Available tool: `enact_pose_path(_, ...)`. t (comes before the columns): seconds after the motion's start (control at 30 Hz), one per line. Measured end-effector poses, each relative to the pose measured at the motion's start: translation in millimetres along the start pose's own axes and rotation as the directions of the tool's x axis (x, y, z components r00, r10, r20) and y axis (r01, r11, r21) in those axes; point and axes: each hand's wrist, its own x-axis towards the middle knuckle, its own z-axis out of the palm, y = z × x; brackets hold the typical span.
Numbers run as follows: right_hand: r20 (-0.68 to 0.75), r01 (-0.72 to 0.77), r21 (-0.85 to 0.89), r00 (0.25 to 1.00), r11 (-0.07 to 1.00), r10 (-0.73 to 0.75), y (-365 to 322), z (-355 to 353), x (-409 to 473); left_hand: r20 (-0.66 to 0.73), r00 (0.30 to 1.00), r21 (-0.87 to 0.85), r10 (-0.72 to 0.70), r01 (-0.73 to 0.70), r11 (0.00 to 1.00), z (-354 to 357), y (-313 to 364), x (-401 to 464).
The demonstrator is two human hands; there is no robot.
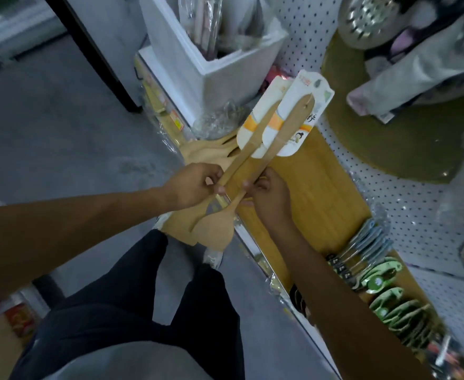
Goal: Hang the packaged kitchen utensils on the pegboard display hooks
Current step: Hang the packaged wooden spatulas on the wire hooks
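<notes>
Two wooden spatulas on white-and-orange backing cards point up and right toward the white pegboard (304, 26). My left hand (195, 185) grips the handle of the left spatula (255, 135). My right hand (269, 193) pinches the handle of the right spatula (288, 127), whose flat blade (214, 229) hangs down between my hands. The two handles cross near my fingers. The cards' tops (311, 86) lie close to the pegboard; I see no hook through them.
A wooden shelf board (321, 193) runs along the pegboard below my hands. More wooden spatulas (197, 152) lie at its left end. Green and grey packaged utensils (373, 272) hang at right. A white bin (225, 69) stands behind, a round mat (390, 133) at right.
</notes>
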Motion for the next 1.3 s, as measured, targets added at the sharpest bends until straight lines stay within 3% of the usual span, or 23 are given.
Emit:
enact_pose_path(0.2,0.117,0.194,-0.069,0.976,0.979,-0.185,-39,-16,-53,-0.101,0.994,0.008,0.040,-0.040,0.999,-20,40,-58)
enact_pose_path(0.43,0.116,0.331,-0.164,0.942,0.929,-0.315,-82,-53,-128,-0.141,0.978,0.141,0.156,-0.136,0.981,-36,100,-122)
enact_pose_path(0.7,-0.068,0.426,-0.263,0.887,0.866,-0.458,-104,-105,-200,0.042,0.937,0.320,0.347,-0.341,0.884,-45,148,-126)
enact_pose_path(0.97,-0.354,0.341,-0.244,0.840,0.908,-0.410,-88,-135,-262,0.269,0.823,0.347,0.501,-0.568,0.746,-26,206,-116)
enact_pose_path(1.3,-0.630,0.157,-0.089,0.756,0.984,-0.178,-40,-151,-357,0.485,0.660,0.230,0.574,-0.729,0.645,31,263,-143)
